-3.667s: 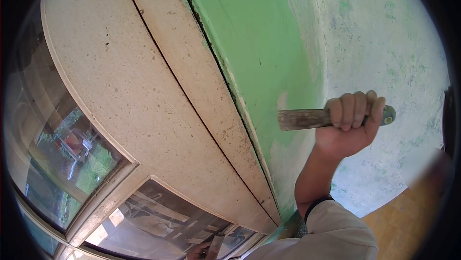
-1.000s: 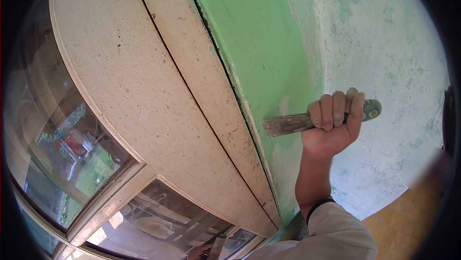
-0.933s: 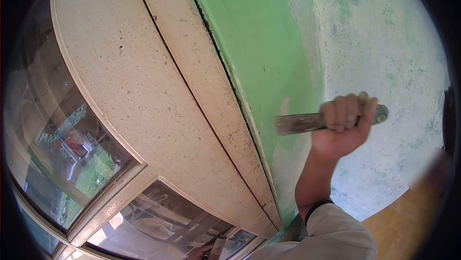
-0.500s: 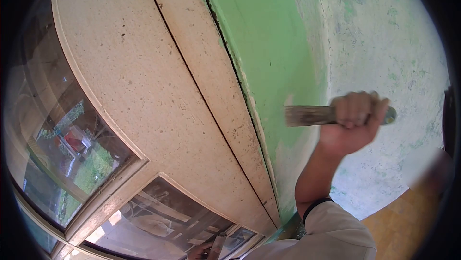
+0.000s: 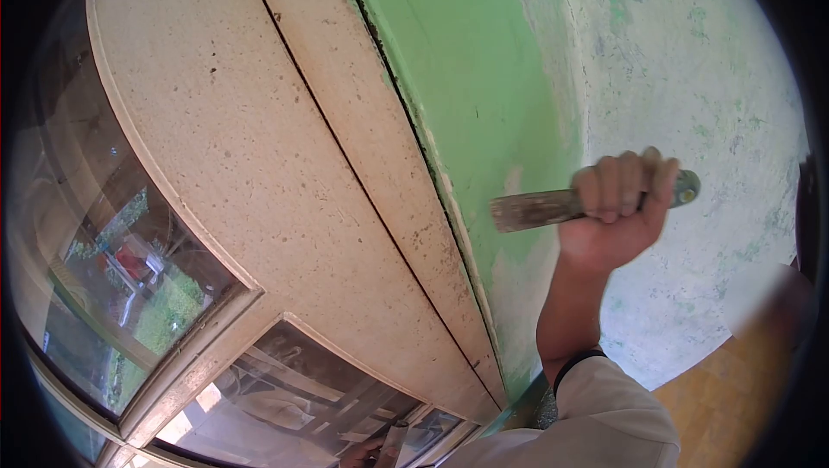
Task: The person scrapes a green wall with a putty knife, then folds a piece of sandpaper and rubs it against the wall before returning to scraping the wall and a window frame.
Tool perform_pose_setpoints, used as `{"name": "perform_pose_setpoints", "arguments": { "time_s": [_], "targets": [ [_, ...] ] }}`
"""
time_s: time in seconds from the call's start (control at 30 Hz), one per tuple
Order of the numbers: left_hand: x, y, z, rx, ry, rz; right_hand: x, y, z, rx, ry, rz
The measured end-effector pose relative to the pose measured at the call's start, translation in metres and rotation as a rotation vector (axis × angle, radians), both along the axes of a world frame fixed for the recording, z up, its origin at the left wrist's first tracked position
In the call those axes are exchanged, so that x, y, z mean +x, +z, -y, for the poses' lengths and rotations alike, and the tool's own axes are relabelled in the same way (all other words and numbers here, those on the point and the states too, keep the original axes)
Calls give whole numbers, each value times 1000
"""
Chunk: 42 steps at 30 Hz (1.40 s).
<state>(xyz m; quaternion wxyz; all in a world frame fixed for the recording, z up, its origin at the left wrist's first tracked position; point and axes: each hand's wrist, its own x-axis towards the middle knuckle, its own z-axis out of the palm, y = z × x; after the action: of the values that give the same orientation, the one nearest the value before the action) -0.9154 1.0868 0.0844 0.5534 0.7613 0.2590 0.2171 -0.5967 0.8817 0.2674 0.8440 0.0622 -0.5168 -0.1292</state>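
Note:
My right hand (image 5: 617, 196) is raised in front of the wall, its fingers wrapped around a scraper (image 5: 535, 209). The scraper's stained brown blade points left over the green painted strip (image 5: 466, 62), and the end of its green handle sticks out on the other side of the fist. At the bottom edge, my left hand (image 5: 361, 452) shows only in part, dark against the window. Its fingers are closed on a brownish stick-like tool (image 5: 395, 442) that stands nearly upright.
A speckled beige frame (image 5: 259, 148) runs beside the green strip, with a dark gap along it. Glass panes (image 5: 285, 390) lie at lower left. Patchy whitish wall (image 5: 691, 105) fills the right. Brown floor (image 5: 712, 407) and a blurred pale shape (image 5: 760, 295) are at lower right.
My right hand has moved slightly left and up with the scraper, whose blade end now tilts a little lower than the handle. The view has shifted slightly.

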Motion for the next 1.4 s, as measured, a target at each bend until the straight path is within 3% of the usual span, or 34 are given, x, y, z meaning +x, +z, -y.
{"name": "perform_pose_setpoints", "arguments": {
  "time_s": [0.07, 0.23, 0.43, 0.57, 0.67, 0.93, 1.07, 1.1, 1.2, 1.27, 1.4],
  "targets": [
    [-1, -5, -2, -10, 10, 18, 2, -1, 15, 127, 31, 92],
    [0, -1, -2, -6, 53, -108, 2, -2, -13, -42, 16, 47],
    [3, -4, -3, 61, 62, -21, 0, 0, 10, 111, 61, 42],
    [-8, -12, -8, -18, -14, 49, 0, 0, -12, -59, -3, 23],
    [-5, -1, -5, -93, -19, 16, -3, 2, 8, 51, 0, -20],
    [-4, -4, -8, 134, 12, -149, -9, 2, -10, -33, -6, -59],
    [1, -4, -4, 169, 39, -71, -5, -1, 17, 108, -27, 106],
    [1, -5, -5, 175, 35, -82, -11, 2, 12, 108, -11, 17],
    [2, 1, -1, 162, 18, -79, -9, 0, -25, -92, 45, -44],
    [1, 2, 0, 147, 7, -57, -8, 2, -11, -93, 50, -61],
    [0, -9, -4, 130, 17, 22, -5, 3, 18, 128, -26, -25]
  ]
}}
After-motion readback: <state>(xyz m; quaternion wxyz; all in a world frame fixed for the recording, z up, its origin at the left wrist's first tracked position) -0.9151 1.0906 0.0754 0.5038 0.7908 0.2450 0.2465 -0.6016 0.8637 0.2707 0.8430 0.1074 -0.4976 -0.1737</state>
